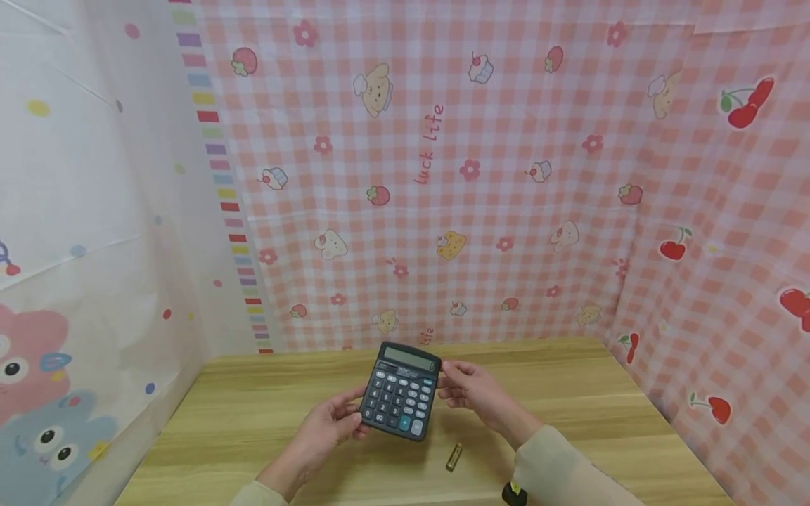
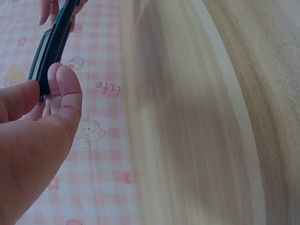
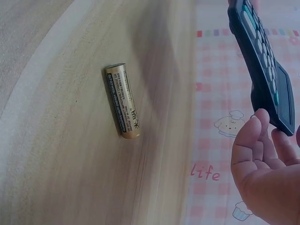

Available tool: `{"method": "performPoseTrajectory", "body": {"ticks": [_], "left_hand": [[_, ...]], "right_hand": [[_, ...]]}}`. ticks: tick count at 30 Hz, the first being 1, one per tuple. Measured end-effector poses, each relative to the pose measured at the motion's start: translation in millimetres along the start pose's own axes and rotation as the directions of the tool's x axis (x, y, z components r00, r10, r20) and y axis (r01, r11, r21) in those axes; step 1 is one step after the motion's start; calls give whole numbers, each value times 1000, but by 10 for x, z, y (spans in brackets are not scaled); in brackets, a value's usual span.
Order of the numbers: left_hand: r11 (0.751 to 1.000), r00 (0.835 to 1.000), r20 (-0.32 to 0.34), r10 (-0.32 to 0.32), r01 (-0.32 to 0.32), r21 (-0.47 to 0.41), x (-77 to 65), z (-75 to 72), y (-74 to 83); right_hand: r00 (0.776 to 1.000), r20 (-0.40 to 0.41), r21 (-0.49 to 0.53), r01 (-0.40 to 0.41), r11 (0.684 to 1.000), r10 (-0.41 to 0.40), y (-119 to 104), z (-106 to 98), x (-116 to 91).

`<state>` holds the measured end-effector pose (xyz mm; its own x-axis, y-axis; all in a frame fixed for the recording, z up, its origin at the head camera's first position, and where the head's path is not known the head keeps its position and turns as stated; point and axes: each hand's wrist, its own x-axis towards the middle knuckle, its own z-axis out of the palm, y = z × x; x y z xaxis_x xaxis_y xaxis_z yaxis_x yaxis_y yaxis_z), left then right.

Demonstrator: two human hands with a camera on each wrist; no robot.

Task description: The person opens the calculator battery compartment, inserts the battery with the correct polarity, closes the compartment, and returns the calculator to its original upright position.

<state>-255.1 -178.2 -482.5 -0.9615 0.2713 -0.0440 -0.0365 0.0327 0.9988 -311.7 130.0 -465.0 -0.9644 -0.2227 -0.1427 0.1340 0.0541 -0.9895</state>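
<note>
A dark calculator [image 1: 400,393] is held up above the wooden table, its keys and display facing the head camera; a 0 shows at the display's right end. My left hand [image 1: 329,424] pinches its lower left edge between thumb and fingers, which the left wrist view shows edge-on at the calculator [image 2: 50,51]. My right hand [image 1: 474,393] grips the upper right edge, with fingers behind the case. Below, on the tabletop, lies a gold and black battery [image 3: 123,101], apart from both hands. The calculator's back is mostly hidden.
A black and yellow object [image 1: 515,493], partly covered by the right sleeve, sits at the table's front edge. Behind the wooden table [image 1: 253,393] hangs a pink checked cloth [image 1: 538,211]. Patterned sheets also close off the left and right sides.
</note>
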Motion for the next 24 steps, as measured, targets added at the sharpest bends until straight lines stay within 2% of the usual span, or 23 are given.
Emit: {"method": "performPoseTrajectory", "body": {"ticks": [7, 14, 24], "left_hand": [[999, 994, -108, -27, 29, 19, 8, 35, 33], [999, 970, -241, -29, 34, 18, 65, 77, 59], [1000, 958, -286, -24, 23, -6, 77, 66, 64]], "right_hand": [[1000, -9, -25, -1, 1000, 1, 7, 5, -19], [1000, -18, -17, -13, 1000, 13, -7, 11, -14], [1000, 12, -37, 18, 999, -18, 33, 20, 0]]}}
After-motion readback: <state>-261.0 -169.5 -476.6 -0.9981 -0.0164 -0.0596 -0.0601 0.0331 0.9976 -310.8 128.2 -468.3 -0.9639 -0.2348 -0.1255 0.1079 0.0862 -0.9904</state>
